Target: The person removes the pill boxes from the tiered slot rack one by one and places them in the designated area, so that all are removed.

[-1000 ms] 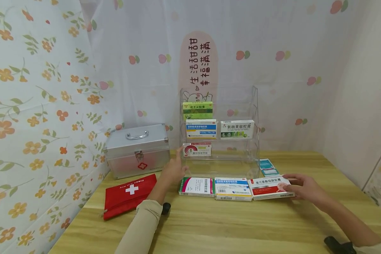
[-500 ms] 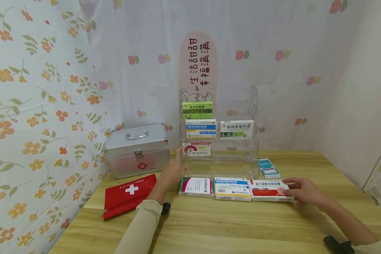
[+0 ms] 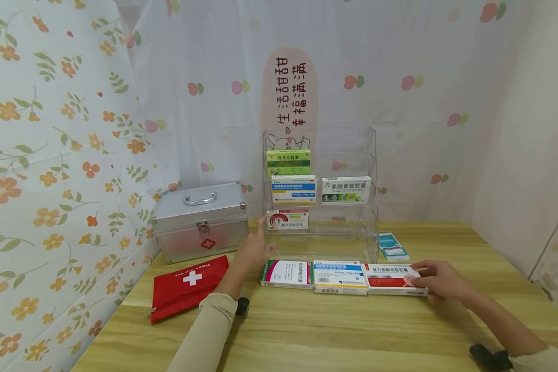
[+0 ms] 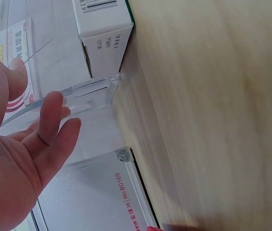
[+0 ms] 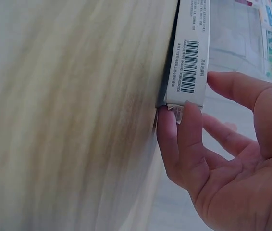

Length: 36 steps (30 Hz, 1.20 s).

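My right hand (image 3: 443, 281) grips the right end of a red-and-white medicine box (image 3: 390, 276), thumb on its top. In the right wrist view, fingertips sit at the end and lower edge of that box. It lies on the table beside a blue-and-white medicine box (image 3: 340, 277), with a green-and-magenta medicine box (image 3: 287, 274) further left. My left hand (image 3: 253, 250) is by the left side of the clear display stand (image 3: 335, 245), its index finger extended up along the edge. In the left wrist view its fingers are relaxed around nothing.
On the stand are a green box (image 3: 288, 162), a blue-and-white box (image 3: 294, 190), a white-and-green box (image 3: 346, 190) and a red-and-white box (image 3: 288, 219). A silver first-aid case (image 3: 200, 222) and red pouch (image 3: 190, 287) lie left. A teal packet (image 3: 393, 247) lies right.
The right end of the red-and-white box has swung toward the front edge, so it lines up with its neighbours. My right hand moved with it and slightly left. The left hand stays put.
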Motion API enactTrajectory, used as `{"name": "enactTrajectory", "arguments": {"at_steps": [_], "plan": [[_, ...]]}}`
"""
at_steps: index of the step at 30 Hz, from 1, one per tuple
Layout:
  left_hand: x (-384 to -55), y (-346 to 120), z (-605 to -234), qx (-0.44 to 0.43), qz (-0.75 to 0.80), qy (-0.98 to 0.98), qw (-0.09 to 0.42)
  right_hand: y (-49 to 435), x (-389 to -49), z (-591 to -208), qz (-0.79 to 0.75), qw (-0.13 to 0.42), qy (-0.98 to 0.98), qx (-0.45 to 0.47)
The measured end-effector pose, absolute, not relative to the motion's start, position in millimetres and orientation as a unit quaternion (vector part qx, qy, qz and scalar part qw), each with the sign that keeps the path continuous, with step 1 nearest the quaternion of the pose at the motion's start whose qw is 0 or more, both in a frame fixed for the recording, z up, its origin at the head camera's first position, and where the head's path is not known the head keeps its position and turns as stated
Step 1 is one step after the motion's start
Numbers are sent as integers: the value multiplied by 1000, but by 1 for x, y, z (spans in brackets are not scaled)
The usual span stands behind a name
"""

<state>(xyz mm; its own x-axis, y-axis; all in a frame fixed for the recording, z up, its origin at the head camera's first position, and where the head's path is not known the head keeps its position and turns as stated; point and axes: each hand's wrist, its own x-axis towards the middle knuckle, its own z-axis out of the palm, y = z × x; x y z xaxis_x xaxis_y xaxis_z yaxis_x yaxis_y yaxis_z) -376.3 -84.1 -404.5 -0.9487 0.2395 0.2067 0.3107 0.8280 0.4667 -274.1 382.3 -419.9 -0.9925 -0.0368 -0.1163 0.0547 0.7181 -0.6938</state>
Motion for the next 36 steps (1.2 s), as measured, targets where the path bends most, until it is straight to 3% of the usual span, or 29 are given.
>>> {"name": "enactTrajectory", "arguments": {"at_steps": [17,36], "plan": [[-380,-84,-405,-150,-251,-953,73,378,-276,-417,-367,40,929,-16],[-377,-82,-407,-144,-273,-949,62,374,-272,-417,-379,52,924,-3]]}}
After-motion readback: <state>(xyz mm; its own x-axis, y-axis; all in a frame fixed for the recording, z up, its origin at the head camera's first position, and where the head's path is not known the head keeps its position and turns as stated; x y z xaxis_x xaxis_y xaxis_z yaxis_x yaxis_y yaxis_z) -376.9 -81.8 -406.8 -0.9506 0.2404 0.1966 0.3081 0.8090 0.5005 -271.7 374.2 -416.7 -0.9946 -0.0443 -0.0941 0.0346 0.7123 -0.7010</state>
